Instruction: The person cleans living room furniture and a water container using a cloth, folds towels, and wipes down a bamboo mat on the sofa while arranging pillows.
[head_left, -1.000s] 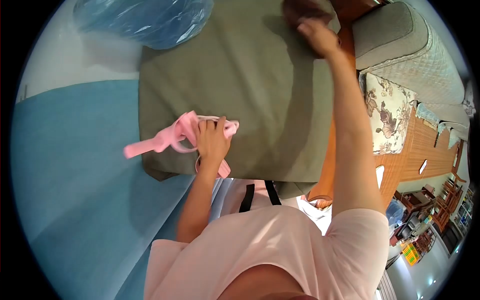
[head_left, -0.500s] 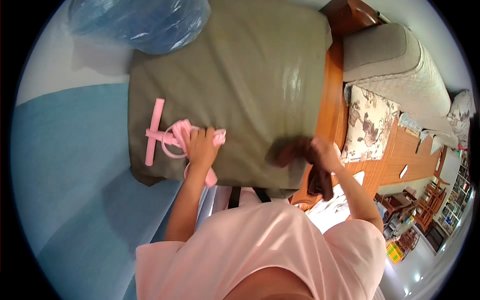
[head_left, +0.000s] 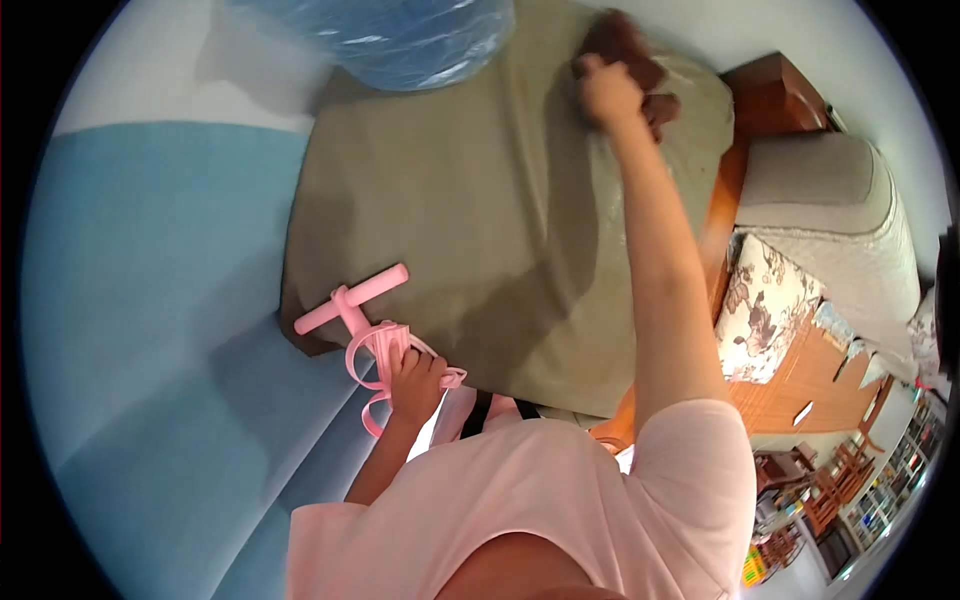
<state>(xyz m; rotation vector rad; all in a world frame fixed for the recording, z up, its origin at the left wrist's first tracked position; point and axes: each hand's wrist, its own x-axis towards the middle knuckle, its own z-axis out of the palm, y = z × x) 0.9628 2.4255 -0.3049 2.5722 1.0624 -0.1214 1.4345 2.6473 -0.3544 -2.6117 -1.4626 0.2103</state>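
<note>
My left hand [head_left: 417,385] is closed around a pink pedal resistance puller [head_left: 378,287] at the near left edge of an olive-brown covered surface [head_left: 450,230]. The puller's foam bar sticks out beyond my fingers, and its pink loops hang beside my hand. Stretched far forward, my right hand [head_left: 610,95] grips a dark brown cloth [head_left: 622,42] over the far right part of the cover. Parts of the cloth spill out on both sides of that hand. Whether it presses on the cover I cannot tell.
A blue plastic-wrapped bundle [head_left: 420,45] sits at the far left. Blue upholstery [head_left: 170,260] borders the left side. To the right are a wooden edge [head_left: 722,215], a beige sofa [head_left: 815,185] and a floral cushion [head_left: 768,310].
My right hand has swung forward with the brown cloth, from the near right edge to the far side. My left hand has drawn the pink puller nearer to me, and its bar has turned.
</note>
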